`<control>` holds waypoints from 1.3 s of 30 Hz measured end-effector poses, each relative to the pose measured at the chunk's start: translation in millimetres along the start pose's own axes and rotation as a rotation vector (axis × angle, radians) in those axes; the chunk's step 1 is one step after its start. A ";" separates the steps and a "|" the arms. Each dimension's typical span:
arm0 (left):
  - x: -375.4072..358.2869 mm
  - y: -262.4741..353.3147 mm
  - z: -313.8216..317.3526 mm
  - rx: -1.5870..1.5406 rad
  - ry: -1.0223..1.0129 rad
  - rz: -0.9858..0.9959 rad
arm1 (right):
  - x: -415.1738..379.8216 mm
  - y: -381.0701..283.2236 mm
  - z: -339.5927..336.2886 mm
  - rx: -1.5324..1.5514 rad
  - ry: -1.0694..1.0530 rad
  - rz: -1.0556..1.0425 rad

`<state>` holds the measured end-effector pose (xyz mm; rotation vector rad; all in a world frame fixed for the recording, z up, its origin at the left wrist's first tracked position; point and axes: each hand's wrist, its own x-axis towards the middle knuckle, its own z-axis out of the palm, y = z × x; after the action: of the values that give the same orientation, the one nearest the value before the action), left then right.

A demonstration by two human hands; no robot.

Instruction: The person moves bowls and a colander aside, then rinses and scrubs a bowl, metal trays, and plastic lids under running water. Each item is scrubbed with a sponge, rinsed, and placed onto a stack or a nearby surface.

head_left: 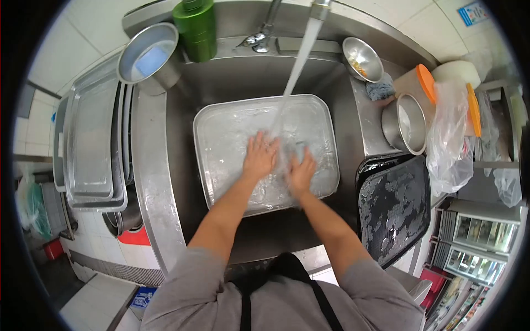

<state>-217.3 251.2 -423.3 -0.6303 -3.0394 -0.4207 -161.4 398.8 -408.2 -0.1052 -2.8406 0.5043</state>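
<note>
A shallow rectangular metal tray (232,118) lies in the sink (182,138), its inside wet. Water (301,60) runs from the faucet (320,6) and lands close to my fingertips. My left hand (261,155) lies on the tray's middle with its fingers stretched out. Just to its right, my right hand (301,172) is partly smeared by motion, with its visible fingers apart over the tray. A small greyish patch shows near those fingertips, too blurred to name. I make out nothing held in either hand.
Left stand several stacked trays (91,138), a metal pot (149,58) with a blue item inside and a green bottle (196,30). At right are a small bowl (362,59) with food scraps, a grey scrubber (381,88), another pot (403,124), plastic bags (450,143) and a wet black tray (395,207).
</note>
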 end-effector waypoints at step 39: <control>-150.2 -51.9 -78.5 -0.387 0.119 -1.064 | 2.5 57.2 -39.2 -0.203 -0.326 0.077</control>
<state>-103.1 126.4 -370.6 1.0547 -2.8930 -0.9855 -152.1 465.7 -391.9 -0.1865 -3.2130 0.2655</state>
